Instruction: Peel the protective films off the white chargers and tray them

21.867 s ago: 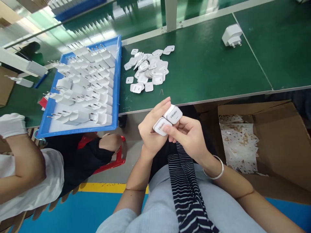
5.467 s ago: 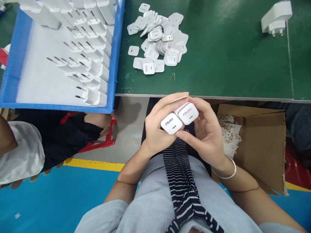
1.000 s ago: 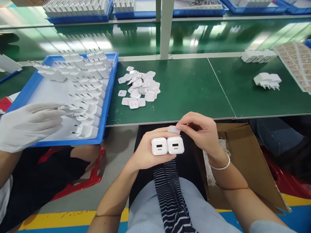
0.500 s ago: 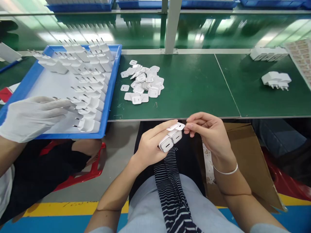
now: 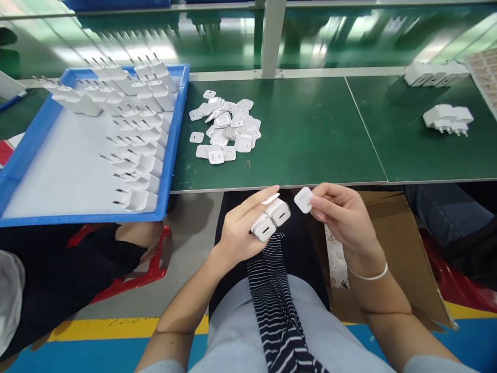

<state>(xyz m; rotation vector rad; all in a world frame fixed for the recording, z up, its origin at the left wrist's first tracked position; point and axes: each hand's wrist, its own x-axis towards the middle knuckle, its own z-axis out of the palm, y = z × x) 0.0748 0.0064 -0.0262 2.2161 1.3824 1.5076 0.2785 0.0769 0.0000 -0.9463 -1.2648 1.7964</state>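
My left hand (image 5: 237,228) is closed around white charger plugs (image 5: 272,218), with two slotted end faces turned toward me. A thin white cover plate (image 5: 271,198) sits under its forefinger, above the plugs. Just to the right, my right hand (image 5: 341,210) pinches a single white cover plate (image 5: 303,200) by its edge, apart from the plugs. Both hands are in front of the table edge, over my lap. Beyond them on the green table lies a loose pile of white cover plates (image 5: 243,143), some with a small slot.
A blue-rimmed tray (image 5: 166,176) at the left holds rows of white chargers (image 5: 142,178) with metal pins. More chargers (image 5: 448,119) lie on the table (image 5: 310,140) at the right. A cardboard box (image 5: 396,248) stands below, right. A metal post (image 5: 269,41) rises behind.
My right hand has drawn a cover plate away from the left hand, to the right. The co-worker's gloved hand over the tray has gone out of view.
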